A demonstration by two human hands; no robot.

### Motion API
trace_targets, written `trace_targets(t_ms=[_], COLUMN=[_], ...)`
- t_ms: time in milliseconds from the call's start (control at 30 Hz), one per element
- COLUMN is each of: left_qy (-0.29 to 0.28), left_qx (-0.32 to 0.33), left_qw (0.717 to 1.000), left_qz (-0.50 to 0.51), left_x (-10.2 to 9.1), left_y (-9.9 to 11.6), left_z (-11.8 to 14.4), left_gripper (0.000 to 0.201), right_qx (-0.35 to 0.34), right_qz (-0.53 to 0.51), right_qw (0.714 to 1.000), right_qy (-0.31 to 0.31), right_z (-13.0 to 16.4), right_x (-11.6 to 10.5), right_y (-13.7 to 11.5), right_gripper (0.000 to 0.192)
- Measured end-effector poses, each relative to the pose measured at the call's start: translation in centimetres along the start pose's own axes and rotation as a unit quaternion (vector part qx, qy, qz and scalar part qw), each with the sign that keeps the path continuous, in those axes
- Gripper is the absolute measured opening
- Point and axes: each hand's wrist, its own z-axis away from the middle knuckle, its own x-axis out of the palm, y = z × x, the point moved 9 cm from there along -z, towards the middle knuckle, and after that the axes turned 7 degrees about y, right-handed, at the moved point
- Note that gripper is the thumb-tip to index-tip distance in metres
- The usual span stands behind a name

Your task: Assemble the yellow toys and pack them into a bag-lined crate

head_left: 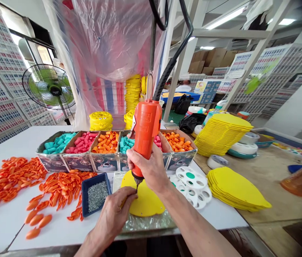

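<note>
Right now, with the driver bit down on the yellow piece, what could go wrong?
The left hand has fingertips right beside the bit of the orange screwdriver, so a slip could nick them. The yellow piece rests on a crinkled foil sheet and might shift under pressure. The right hand could jog the blue screw tray.

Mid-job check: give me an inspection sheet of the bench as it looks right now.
Surface: white table, wooden bench to the right.
Job's things: orange electric screwdriver with its bit down over a yellow plastic piece; blue tray of screws beside it.
Clutter: loose orange parts, cardboard bins of coloured parts, white discs, yellow stacks.
Hands: right hand grips the screwdriver; left hand rests on the yellow piece at the bit.
Cables: black cable rises from the screwdriver overhead.
Surroundings: fan, stacked crates, plastic sheeting.
</note>
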Motion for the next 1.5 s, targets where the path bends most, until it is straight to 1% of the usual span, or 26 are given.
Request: trace_targets(t_ms=[67,167,200,233,267,367,400,467,533,567,633,733,900,1067,1167,1333,1500], left_qy=[0.019,0.066,0.072,0.065,0.043,-0.046,-0.062,-0.086,-0.113,-0.129,-0.144,-0.152,-0.158,-0.163,-0.165,-0.17,-0.172], left_qx=[0.025,0.035,0.04,0.055,0.079,0.168,0.178,0.157,0.128,0.122,0.122,0.119,0.12,0.12,0.114,0.108,0.106], left_qw=[0.999,0.997,0.996,0.996,0.995,0.984,0.982,0.984,0.985,0.983,0.98,0.979,0.977,0.977,0.978,0.978,0.977], left_qz=[-0.015,-0.037,-0.039,-0.037,-0.032,-0.022,-0.021,-0.004,0.03,0.046,0.063,0.072,0.077,0.07,0.062,0.063,0.07], left_x=[-1.1,-3.3,-3.6,-3.6,-3.0,0.0,0.9,2.5,3.9,4.4,4.9,4.9,4.8,5.0,5.0,5.0,4.9], left_y=[0.2,0.3,0.5,0.9,1.6,3.8,4.1,4.3,4.3,4.4,4.8,5.0,5.1,4.8,4.5,4.3,4.4], left_z=[-0.3,0.1,0.5,1.2,2.0,4.8,5.4,5.5,4.8,4.4,3.8,3.4,3.6,3.6,3.6,3.6,3.5], left_gripper=[0.016,0.014,0.013,0.013,0.014,0.021,0.024,0.028,0.03,0.03,0.031,0.032,0.03,0.028,0.027,0.027,0.03], right_qx=[0.004,0.003,0.0,-0.004,-0.005,0.0,0.004,0.017,0.036,0.045,0.06,0.066,0.07,0.067,0.058,0.041,0.042], right_qz=[-0.003,-0.007,-0.006,-0.004,-0.003,-0.012,-0.012,-0.008,-0.001,0.001,0.001,-0.001,0.011,0.029,0.042,0.044,0.055], right_qw=[1.0,1.0,1.0,1.0,1.0,1.0,1.0,1.0,0.999,0.998,0.997,0.997,0.997,0.996,0.997,0.997,0.997], right_qy=[0.003,0.015,0.018,0.02,0.02,0.014,0.008,-0.013,-0.037,-0.043,-0.05,-0.049,-0.042,-0.044,-0.039,-0.05,-0.033], right_z=[0.0,0.0,-0.1,-0.2,-0.2,-0.2,0.0,0.4,1.0,1.3,1.8,2.2,2.5,2.9,3.0,3.0,3.1], right_x=[-0.1,-0.2,-0.2,-0.1,0.1,1.1,1.6,2.7,3.7,4.0,4.3,4.3,4.0,3.7,3.5,3.8,3.6], right_y=[0.1,0.4,0.5,0.7,0.9,1.7,2.0,2.6,3.2,3.4,3.8,4.0,4.6,5.3,5.4,5.2,5.4], right_gripper=[0.021,0.023,0.023,0.023,0.024,0.025,0.025,0.026,0.026,0.026,0.027,0.028,0.026,0.027,0.026,0.023,0.024])
